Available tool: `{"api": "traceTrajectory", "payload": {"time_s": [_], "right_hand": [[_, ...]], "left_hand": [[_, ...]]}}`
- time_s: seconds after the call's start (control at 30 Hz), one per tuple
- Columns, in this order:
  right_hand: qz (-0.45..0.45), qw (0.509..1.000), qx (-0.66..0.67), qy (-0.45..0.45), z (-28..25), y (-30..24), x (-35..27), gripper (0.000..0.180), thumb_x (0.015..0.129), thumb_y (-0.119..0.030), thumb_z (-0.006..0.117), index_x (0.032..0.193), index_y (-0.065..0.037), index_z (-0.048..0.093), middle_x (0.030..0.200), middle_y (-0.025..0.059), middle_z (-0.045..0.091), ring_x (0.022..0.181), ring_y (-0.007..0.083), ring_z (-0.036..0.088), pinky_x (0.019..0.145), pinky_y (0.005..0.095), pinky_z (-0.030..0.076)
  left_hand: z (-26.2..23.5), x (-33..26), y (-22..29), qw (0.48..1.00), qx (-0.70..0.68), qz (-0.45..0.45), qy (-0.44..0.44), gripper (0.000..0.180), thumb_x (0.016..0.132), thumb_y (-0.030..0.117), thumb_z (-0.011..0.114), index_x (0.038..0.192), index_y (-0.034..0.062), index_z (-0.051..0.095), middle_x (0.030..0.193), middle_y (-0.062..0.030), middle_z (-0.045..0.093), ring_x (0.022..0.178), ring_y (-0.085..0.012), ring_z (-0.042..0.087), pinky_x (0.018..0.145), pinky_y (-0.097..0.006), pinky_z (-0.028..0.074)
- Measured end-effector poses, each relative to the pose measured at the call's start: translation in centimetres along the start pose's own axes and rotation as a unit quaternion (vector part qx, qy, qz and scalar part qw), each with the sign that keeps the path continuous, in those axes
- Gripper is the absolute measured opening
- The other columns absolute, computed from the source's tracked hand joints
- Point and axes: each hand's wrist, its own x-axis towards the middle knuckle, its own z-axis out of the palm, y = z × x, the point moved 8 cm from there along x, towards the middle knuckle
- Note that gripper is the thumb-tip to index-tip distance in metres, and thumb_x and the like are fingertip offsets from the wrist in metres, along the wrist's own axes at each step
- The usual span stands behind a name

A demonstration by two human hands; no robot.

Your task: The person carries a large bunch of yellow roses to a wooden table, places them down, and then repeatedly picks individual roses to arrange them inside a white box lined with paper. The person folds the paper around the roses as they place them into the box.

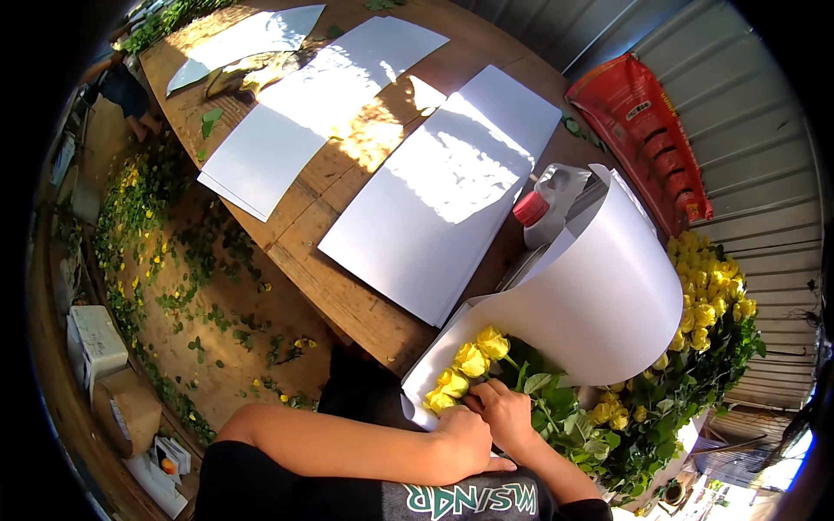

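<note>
Several yellow roses lie in a row on the near end of a white sheet, which curls up into a large arch on the right. My left hand is closed right below the lowest blooms, its thumb pointing right; what lies inside it is hidden. Against it, my right hand is closed over the stems just under the blooms, with its fingertips next to the roses. Green leaves spread to the right of my right hand.
Stacks of white sheets lie on the wooden table. A clear jug with a red cap stands behind the curled sheet. More yellow roses are massed at the right, below a red bag. Leaves and petals litter the floor.
</note>
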Motion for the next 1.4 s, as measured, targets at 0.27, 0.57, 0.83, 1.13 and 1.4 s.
{"api": "traceTrajectory", "payload": {"time_s": [0.27, 0.57, 0.83, 1.13, 1.4], "right_hand": [[0.001, 0.998, 0.047, -0.038, -0.1, 0.6, -0.1, 0.013, 0.070, -0.018, 0.058, 0.081, -0.011, 0.060, 0.077, 0.0029, 0.057, 0.059, 0.0237, 0.057, 0.048, 0.0337, 0.046], [0.064, 0.991, -0.096, 0.073, -2.1, 0.6, 0.8, 0.023, 0.068, -0.016, 0.064, 0.088, -0.007, 0.057, 0.070, 0.0071, 0.058, 0.060, 0.0247, 0.058, 0.052, 0.0316, 0.046], [0.060, 0.998, -0.025, 0.011, -1.4, 2.0, 1.0, 0.022, 0.069, -0.019, 0.062, 0.089, -0.009, 0.057, 0.077, 0.0056, 0.061, 0.061, 0.0251, 0.058, 0.051, 0.0338, 0.046], [0.045, 0.999, -0.019, 0.022, -1.5, 2.9, 1.2, 0.018, 0.071, -0.020, 0.058, 0.086, -0.010, 0.058, 0.074, 0.0063, 0.060, 0.060, 0.0265, 0.058, 0.051, 0.0349, 0.046], [0.110, 0.972, -0.084, 0.190, -6.1, 3.3, 2.1, 0.012, 0.070, -0.016, 0.059, 0.080, -0.009, 0.060, 0.067, 0.0070, 0.057, 0.060, 0.0265, 0.056, 0.055, 0.0355, 0.046]], "left_hand": [[-0.7, -0.2, -0.9, 0.997, 0.033, -0.008, 0.074, 0.086, 0.073, 0.070, 0.027, 0.061, -0.0079, 0.060, 0.073, -0.0300, 0.053, 0.071, -0.0336, 0.055, 0.067, -0.036, 0.048], [-0.2, -0.5, -0.6, 0.998, 0.055, 0.000, 0.017, 0.090, 0.072, 0.072, 0.023, 0.065, -0.0084, 0.062, 0.076, -0.0297, 0.054, 0.077, -0.0351, 0.053, 0.065, -0.035, 0.048], [-0.3, 0.2, -0.7, 0.997, 0.061, -0.015, -0.041, 0.090, 0.072, 0.073, 0.021, 0.067, -0.0070, 0.062, 0.078, -0.0253, 0.056, 0.079, -0.0341, 0.054, 0.071, -0.034, 0.046], [-2.0, 1.5, -2.4, 0.993, 0.069, -0.069, 0.061, 0.056, 0.079, 0.045, 0.050, 0.090, -0.0088, 0.056, 0.118, -0.0315, 0.035, 0.083, -0.0347, 0.056, 0.074, -0.037, 0.047], [-3.4, 2.3, -2.7, 0.981, 0.173, -0.042, 0.079, 0.039, 0.077, 0.032, 0.055, 0.083, -0.0058, 0.062, 0.110, -0.0300, 0.043, 0.082, -0.0329, 0.055, 0.072, -0.034, 0.048]]}}
